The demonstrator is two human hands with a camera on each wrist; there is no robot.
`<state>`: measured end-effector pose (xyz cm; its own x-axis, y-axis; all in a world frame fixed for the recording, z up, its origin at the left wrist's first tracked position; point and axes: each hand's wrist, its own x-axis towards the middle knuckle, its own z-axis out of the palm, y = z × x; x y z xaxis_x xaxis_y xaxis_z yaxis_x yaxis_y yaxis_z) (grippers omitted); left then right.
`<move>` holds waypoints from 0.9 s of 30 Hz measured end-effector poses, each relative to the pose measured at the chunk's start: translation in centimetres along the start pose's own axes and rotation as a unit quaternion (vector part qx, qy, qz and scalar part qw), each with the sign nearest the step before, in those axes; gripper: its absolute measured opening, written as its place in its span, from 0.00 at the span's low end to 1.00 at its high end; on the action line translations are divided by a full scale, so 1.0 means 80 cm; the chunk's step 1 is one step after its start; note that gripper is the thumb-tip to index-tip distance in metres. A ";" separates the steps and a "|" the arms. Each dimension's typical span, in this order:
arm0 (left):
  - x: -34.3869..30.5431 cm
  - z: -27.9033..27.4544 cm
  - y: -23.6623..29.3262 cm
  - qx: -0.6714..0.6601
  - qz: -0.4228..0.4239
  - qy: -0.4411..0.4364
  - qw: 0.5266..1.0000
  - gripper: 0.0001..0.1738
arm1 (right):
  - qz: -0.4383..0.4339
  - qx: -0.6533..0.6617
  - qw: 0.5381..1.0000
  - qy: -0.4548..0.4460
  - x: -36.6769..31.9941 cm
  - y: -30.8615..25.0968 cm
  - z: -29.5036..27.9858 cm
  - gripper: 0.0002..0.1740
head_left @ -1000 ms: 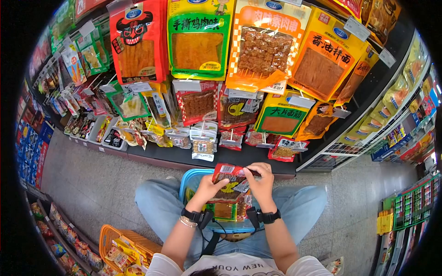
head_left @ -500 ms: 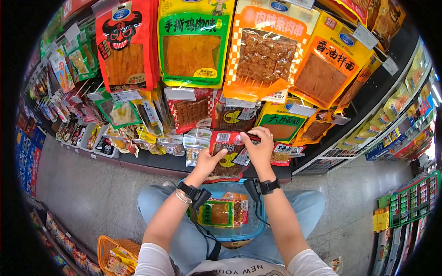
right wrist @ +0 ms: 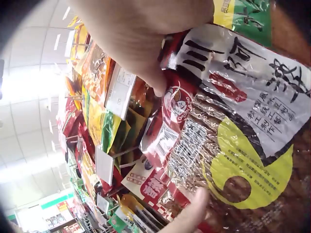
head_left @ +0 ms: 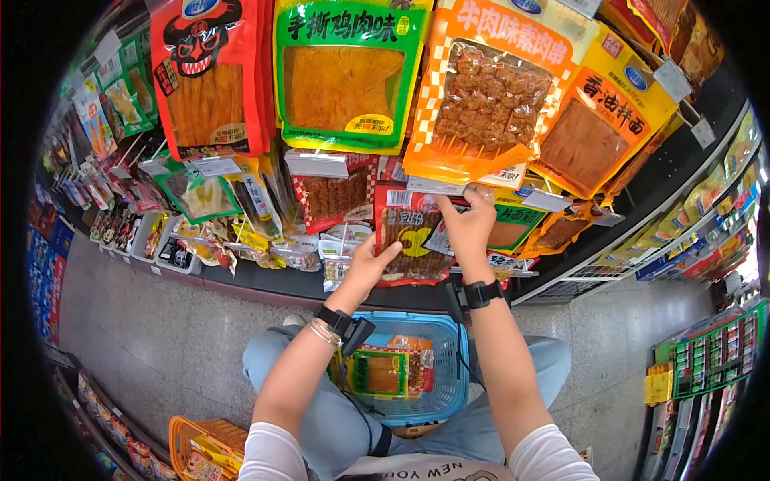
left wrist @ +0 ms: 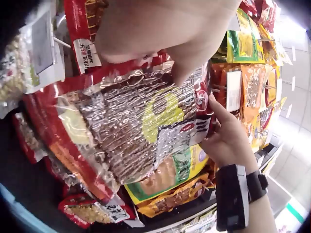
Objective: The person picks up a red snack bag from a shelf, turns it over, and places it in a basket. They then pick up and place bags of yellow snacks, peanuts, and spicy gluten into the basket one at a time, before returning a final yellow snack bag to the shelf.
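Observation:
A red-edged packet (head_left: 417, 240) with a yellow figure on it is held up at the shelf in the head view. My left hand (head_left: 368, 269) grips its lower left edge, thumb over the front. At its top right corner my right hand (head_left: 472, 226) pinches it, just under a price tag (head_left: 435, 186). The left wrist view shows the packet (left wrist: 131, 121) from close by, with my right hand (left wrist: 230, 137) at its far end. In the right wrist view the packet's front (right wrist: 233, 145) fills the right side, and my left thumb rests on its edge.
Large packets (head_left: 345, 88) hang above the hands, with smaller ones (head_left: 333, 192) beside them. A blue basket (head_left: 455, 353) holding several packets stands between the person's legs. An orange basket (head_left: 183, 437) is at the lower left.
Both hands have lifted the packet from over the blue basket up to the hanging rows, lately moving it higher and slightly right. The hanging packets look nearer.

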<state>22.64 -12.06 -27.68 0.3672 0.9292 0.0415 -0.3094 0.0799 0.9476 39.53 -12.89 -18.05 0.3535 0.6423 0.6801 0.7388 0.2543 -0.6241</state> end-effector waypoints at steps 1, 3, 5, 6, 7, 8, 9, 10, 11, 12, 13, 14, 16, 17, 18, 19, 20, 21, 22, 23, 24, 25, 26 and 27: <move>0.004 -0.002 -0.012 0.004 -0.012 -0.004 1.000 0.18 | -0.015 0.018 1.000 0.007 0.004 0.004 0.002 0.14; 0.003 0.000 -0.019 0.015 -0.002 0.017 1.000 0.18 | -0.013 0.014 1.000 0.023 0.007 0.010 0.005 0.13; 0.004 0.004 -0.021 0.014 0.023 0.038 0.999 0.18 | -0.011 0.025 0.999 0.037 0.010 0.017 0.008 0.13; 0.005 0.003 -0.018 0.032 0.029 0.045 0.998 0.17 | -0.008 0.037 0.998 0.042 0.012 0.021 0.010 0.13; 0.005 0.002 -0.014 0.051 0.035 0.052 0.997 0.17 | -0.005 0.049 0.998 0.047 0.013 0.025 0.012 0.13; 0.005 0.001 -0.010 0.069 0.041 0.059 0.995 0.16 | 0.010 0.064 0.997 0.035 0.014 0.028 0.014 0.13; 0.003 0.001 -0.005 0.068 0.037 0.065 0.995 0.16 | 0.026 0.079 0.996 0.023 0.014 0.030 0.017 0.12; 0.004 0.000 -0.007 0.062 0.030 0.070 0.995 0.16 | 0.042 0.094 0.995 0.012 0.014 0.032 0.020 0.12; 0.005 -0.003 -0.011 0.055 0.023 0.075 0.995 0.16 | 0.027 0.114 0.993 0.020 0.013 0.032 0.025 0.13; 0.005 -0.003 -0.011 0.050 0.017 0.080 0.995 0.15 | 0.020 0.095 0.995 0.023 0.011 0.029 0.024 0.13; 0.005 -0.003 -0.011 0.050 0.027 0.082 0.995 0.16 | 0.013 0.077 0.997 0.027 0.010 0.026 0.023 0.12; 0.005 -0.002 -0.009 0.054 0.032 0.081 0.995 0.16 | 0.006 0.059 0.998 0.031 0.011 0.021 0.022 0.12; 0.002 0.002 0.003 0.062 0.041 0.082 0.994 0.17 | -0.005 0.074 0.996 0.057 0.014 0.011 0.019 0.11; 0.002 0.002 0.005 0.071 0.048 0.081 0.993 0.17 | -0.010 0.081 0.994 0.069 0.014 0.009 0.018 0.10; 0.002 0.001 0.006 0.080 0.055 0.080 0.992 0.17 | -0.004 0.106 0.992 0.066 0.014 0.012 0.020 0.10; 0.003 0.001 0.006 0.089 0.061 0.079 0.991 0.18 | 0.002 0.131 0.989 0.063 0.015 0.019 0.024 0.10; 0.004 0.000 0.004 0.087 0.060 0.080 0.991 0.17 | 0.008 0.156 0.986 0.061 0.015 0.023 0.025 0.10; 0.006 -0.001 0.003 0.085 0.058 0.081 0.991 0.17 | 0.021 0.145 0.988 0.051 0.015 0.022 0.023 0.10; 0.007 -0.002 0.002 0.084 0.058 0.082 0.991 0.16 | 0.033 0.136 0.989 0.041 0.015 0.019 0.021 0.11; 0.008 -0.002 0.002 0.081 0.063 0.083 0.991 0.16 | 0.045 0.126 0.991 0.031 0.016 0.017 0.020 0.12; 0.006 0.001 0.007 0.078 0.067 0.084 0.991 0.16 | 0.048 0.131 0.990 0.031 0.016 0.016 0.020 0.12; 0.005 0.003 0.009 0.076 0.071 0.085 0.991 0.16 | 0.051 0.136 0.989 0.030 0.015 0.016 0.019 0.13; 0.005 0.002 0.008 0.078 0.071 0.085 0.991 0.16 | 0.055 0.141 0.988 0.030 0.015 0.016 0.019 0.13; 0.006 0.001 0.006 0.080 0.071 0.086 0.991 0.17 | 0.050 0.139 0.988 0.033 0.015 0.017 0.021 0.13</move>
<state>22.73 -11.61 -27.15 0.1714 0.9758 0.1361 -0.1984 -0.1012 0.9749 40.04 -10.56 -18.72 0.4603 0.6272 0.6283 0.5151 0.3877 -0.7644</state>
